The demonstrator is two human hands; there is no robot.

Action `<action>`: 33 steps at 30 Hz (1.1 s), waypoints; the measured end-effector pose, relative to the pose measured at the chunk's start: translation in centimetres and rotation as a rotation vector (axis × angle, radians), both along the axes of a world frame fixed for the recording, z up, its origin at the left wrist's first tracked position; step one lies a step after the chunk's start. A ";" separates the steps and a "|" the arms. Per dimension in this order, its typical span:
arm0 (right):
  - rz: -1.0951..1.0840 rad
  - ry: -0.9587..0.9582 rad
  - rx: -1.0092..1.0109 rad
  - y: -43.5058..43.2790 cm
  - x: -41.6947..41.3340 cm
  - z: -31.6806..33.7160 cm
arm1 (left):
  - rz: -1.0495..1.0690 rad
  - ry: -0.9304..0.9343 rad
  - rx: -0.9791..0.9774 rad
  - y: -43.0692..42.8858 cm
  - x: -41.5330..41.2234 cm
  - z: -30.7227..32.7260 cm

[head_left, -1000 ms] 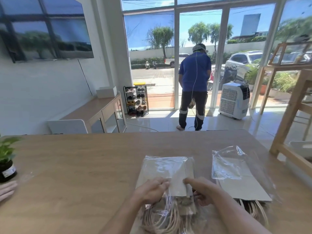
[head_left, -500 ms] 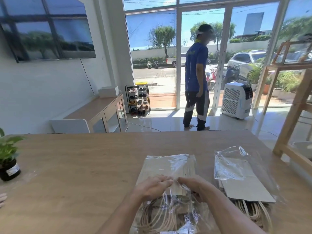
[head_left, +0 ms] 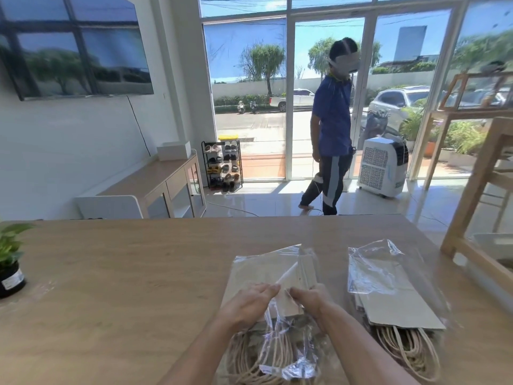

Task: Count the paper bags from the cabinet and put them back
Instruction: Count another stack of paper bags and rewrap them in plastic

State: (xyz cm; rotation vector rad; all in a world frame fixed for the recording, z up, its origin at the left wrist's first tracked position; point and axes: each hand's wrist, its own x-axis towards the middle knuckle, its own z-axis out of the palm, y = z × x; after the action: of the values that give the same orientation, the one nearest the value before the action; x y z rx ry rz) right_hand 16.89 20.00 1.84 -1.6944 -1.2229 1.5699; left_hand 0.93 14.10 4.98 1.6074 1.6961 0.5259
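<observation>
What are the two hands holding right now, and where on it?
Both the left hand and right hand pinch the paper bags through their plastic wrap, near the handle end.

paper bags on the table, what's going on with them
A person at the wooden table works on a plastic-wrapped stack of paper bags. The left hand and right hand pinch the bags at their near end, thumbing through them. A second wrapped stack lies untouched to the right.
</observation>
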 end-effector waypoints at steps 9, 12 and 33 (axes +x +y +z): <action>0.006 0.013 -0.050 0.5 0.4 -2.6 | 0.011 -0.011 -0.097 -1.0 0.1 -0.9; 0.030 -0.041 -0.071 -0.8 0.2 0.1 | 0.042 -0.029 -0.105 -1.0 0.2 -1.1; 0.166 0.051 -0.167 0.7 0.8 -3.2 | 0.205 -0.086 0.071 1.4 -1.9 -2.8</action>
State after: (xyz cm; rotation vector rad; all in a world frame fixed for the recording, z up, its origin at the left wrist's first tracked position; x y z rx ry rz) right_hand 17.73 20.74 -1.33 -1.6790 -1.2651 1.8481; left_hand -0.99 15.50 2.16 1.4453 1.8042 0.7532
